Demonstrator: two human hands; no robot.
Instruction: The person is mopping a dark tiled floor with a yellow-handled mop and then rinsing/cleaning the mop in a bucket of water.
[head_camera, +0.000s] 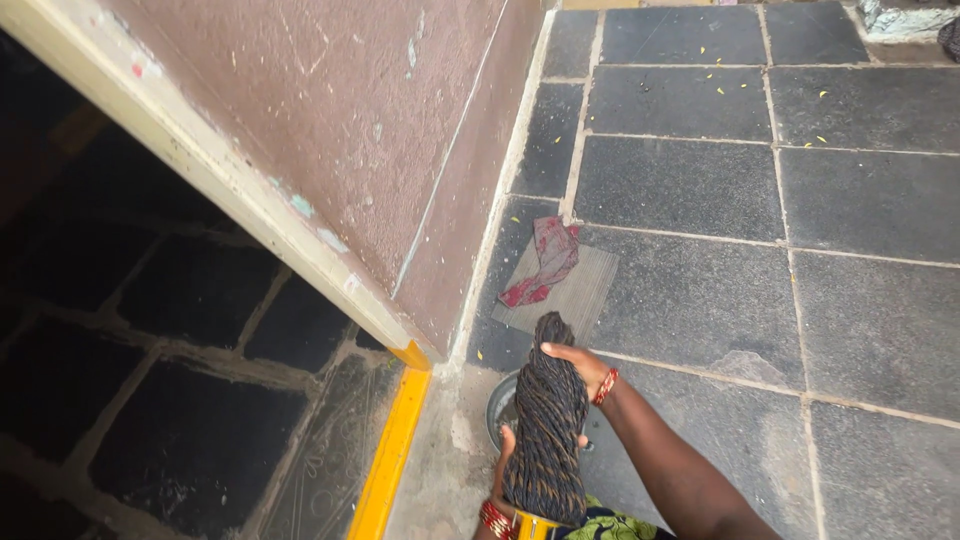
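A thick bundle of dark twisted rope strands, like a mop head (546, 420), stands upright at the bottom centre. My right hand (575, 362) grips it near the top, with a red bangle at the wrist. My left hand (503, 470) holds its lower part, also wearing red bangles. A round grey metal basin (499, 405) lies on the floor just behind the bundle, mostly hidden by it.
A red cloth (545, 262) lies on a grey mat (585, 295) on the dark stone tile floor beside a brown wall (400, 130). A doorway with a yellow threshold strip (392, 450) opens left into a dark room.
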